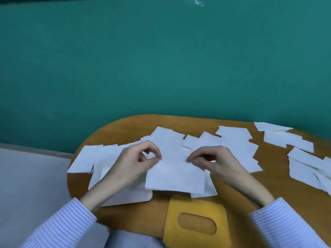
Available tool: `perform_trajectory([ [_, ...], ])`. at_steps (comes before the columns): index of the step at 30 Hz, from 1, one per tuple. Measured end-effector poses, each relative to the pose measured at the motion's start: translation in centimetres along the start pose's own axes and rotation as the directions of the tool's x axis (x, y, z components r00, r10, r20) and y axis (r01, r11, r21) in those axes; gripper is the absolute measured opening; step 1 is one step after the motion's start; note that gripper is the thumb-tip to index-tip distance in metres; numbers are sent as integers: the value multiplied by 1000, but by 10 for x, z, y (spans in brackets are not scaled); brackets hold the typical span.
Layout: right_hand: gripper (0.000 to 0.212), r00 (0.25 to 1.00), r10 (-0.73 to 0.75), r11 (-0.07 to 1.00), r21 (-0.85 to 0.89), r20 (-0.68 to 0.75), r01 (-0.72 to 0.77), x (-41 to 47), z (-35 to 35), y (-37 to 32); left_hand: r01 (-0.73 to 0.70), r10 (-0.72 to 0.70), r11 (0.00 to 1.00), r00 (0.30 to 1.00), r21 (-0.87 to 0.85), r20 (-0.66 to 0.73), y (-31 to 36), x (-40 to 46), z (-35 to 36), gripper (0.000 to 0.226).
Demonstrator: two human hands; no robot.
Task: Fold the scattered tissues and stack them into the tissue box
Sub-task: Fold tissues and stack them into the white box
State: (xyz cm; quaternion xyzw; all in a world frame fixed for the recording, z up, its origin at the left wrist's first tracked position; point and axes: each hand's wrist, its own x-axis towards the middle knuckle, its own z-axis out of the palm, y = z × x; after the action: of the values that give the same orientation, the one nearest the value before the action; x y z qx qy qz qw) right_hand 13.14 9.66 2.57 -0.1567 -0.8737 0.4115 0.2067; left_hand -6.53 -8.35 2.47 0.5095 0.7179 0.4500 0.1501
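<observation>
At the bottom centre of the frame lies the yellow tissue box (pixel 197 224), a soft-looking cover with an oval slot, on the rounded wooden desk (pixel 125 215). Just above it the left hand (pixel 132 167) and right hand (pixel 216 163) each pinch the top edge of a white tissue (pixel 174 178), thin and limp; a fold looks under way. Next, the edges need matching and creasing. Beyond, scattered tissues (pixel 231 140) overlap across mid-frame before a teal wall (pixel 161 59).
</observation>
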Motion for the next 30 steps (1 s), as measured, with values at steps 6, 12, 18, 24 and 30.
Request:
perform_trajectory([
  [6, 22, 985, -28, 999, -35, 170, 34, 55, 74, -20, 147, -132, 972, 987, 181, -92, -43, -29, -62, 22],
  [12, 25, 980, -19, 976, -210, 199, 61, 88, 124, -12, 204, -163, 917, 976, 342, -144, -88, -37, -76, 20],
  [18, 20, 982, -124, 877, -447, 141, 174, 93, 146, -7, 172, -103, 828, 982, 534, -158, -107, -32, -71, 15],
  [24, 16, 972, -200, 800, -553, 121, 234, 90, 150, 1, 85, -13, 719, 994, 690, -110, -110, -33, -66, 24],
  [30, 33, 933, -137, 775, -551, 332, 310, 84, 141, -8, -7, -71, 791, 992, 612, 102, -107, -34, -65, 31],
])
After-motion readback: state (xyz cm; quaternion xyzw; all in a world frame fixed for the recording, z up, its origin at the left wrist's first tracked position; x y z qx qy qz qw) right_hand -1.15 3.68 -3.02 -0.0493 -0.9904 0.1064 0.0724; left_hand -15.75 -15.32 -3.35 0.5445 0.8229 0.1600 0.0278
